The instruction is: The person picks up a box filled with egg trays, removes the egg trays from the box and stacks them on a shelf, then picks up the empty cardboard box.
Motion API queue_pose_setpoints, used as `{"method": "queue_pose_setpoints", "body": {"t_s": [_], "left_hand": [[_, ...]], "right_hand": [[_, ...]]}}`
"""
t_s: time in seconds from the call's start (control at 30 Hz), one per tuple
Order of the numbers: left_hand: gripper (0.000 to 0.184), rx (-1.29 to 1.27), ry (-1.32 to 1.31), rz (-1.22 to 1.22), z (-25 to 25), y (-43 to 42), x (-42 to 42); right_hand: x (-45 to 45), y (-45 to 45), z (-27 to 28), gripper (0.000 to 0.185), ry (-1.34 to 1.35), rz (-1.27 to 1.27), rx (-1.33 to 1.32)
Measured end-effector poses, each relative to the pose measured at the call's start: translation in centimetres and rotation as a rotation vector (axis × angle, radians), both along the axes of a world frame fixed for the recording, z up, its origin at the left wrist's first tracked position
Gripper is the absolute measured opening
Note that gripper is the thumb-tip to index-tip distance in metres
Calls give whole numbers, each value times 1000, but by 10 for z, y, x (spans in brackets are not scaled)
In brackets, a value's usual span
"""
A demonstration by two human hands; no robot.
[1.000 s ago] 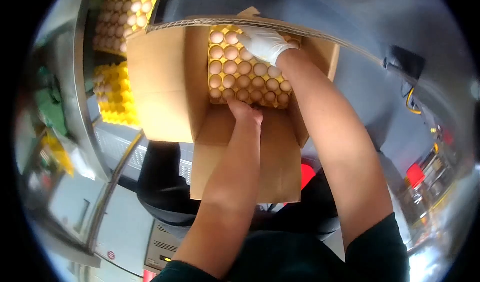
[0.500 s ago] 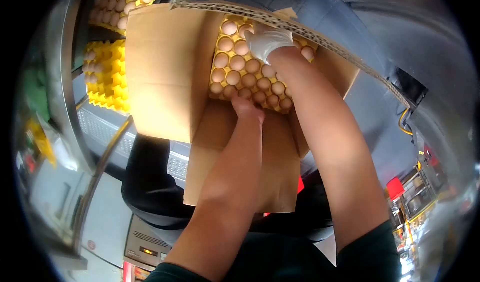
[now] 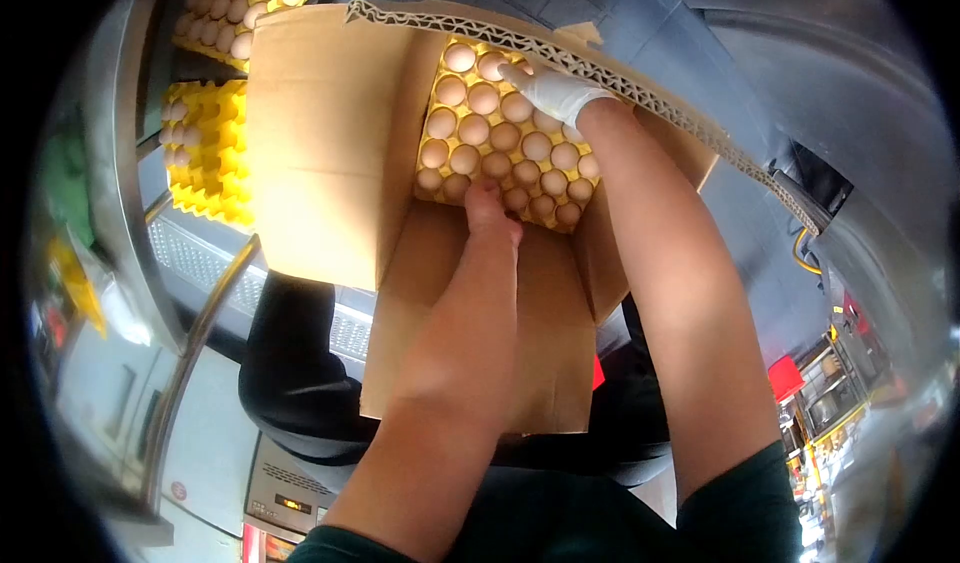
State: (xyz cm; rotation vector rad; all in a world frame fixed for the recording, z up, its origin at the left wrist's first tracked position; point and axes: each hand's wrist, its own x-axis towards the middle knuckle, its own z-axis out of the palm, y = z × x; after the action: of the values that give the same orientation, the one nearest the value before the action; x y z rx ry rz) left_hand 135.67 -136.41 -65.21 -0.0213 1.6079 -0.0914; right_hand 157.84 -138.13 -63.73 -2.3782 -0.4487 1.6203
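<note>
A yellow egg tray (image 3: 452, 139) full of brown eggs sits inside an open cardboard box (image 3: 478, 293). My bare left hand (image 3: 490, 208) is at the tray's near edge, its thumb against the rim and the other fingers out of sight below it. On my right hand (image 3: 560, 93) is a white glove. It grips the tray near its far right side, thumb stretched over the eggs; its remaining fingers are hidden by the hand and the box edge.
A tall box flap (image 3: 315, 143) stands on the left. Past it are a yellow tray (image 3: 215, 163) holding a few eggs and another full egg tray (image 3: 225, 13). A metal post (image 3: 130, 163) rises at far left. Grey floor tiles (image 3: 590, 3) show behind the box.
My right hand has shifted a little to the right, uncovering more eggs. My left hand has slid slightly right along the near edge. The tray has barely moved.
</note>
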Motion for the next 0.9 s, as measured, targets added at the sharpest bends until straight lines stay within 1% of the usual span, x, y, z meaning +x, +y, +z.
{"method": "queue_pose_setpoints", "body": {"t_s": [0.07,0.1,0.17,0.2,0.27,0.37,0.4,0.47,0.5,0.53,0.57,0.63,0.7,0.77,0.83,0.9], "left_hand": [[67,25,63,-25,2,0,5],[59,25,68,-36,-3,-2,2],[46,27,77,-59,-20,-7,-9],[45,38,76,-56,-15,-6,-7],[45,61,74,-52,3,-4,-1],[46,46,52,-26,-13,-3,-11],[45,29,94,7,-12,-3,-11],[44,-5,179,73,-9,-6,-13],[39,3,162,63,2,-6,-9],[34,10,145,52,21,-3,-1],[29,18,127,42,34,-2,3],[26,52,133,29,38,-5,-1],[24,75,109,15,39,-7,-6],[26,88,62,2,41,-11,-15],[26,55,58,-25,48,-12,-22],[28,49,46,-32,61,-12,-28]], "right_hand": [[2,3,0,89,85,-55,-7],[2,5,2,90,109,-61,4],[-5,4,0,90,162,-159,54],[-16,0,-7,90,190,-251,91],[-18,1,-8,89,227,-327,67],[-8,10,0,89,230,-287,-62],[-9,8,-3,89,209,-282,-71],[-9,3,-12,90,170,-234,-22],[-9,-3,-22,90,152,-192,36],[-10,0,-14,91,133,-149,93],[-5,6,-6,91,92,-53,-84],[-5,9,30,91,35,-25,-15],[-3,10,38,91,-21,22,-17],[3,14,33,90,-70,89,-91],[-4,12,64,88,3,-21,71],[-8,10,74,85,-14,-31,154]]}}
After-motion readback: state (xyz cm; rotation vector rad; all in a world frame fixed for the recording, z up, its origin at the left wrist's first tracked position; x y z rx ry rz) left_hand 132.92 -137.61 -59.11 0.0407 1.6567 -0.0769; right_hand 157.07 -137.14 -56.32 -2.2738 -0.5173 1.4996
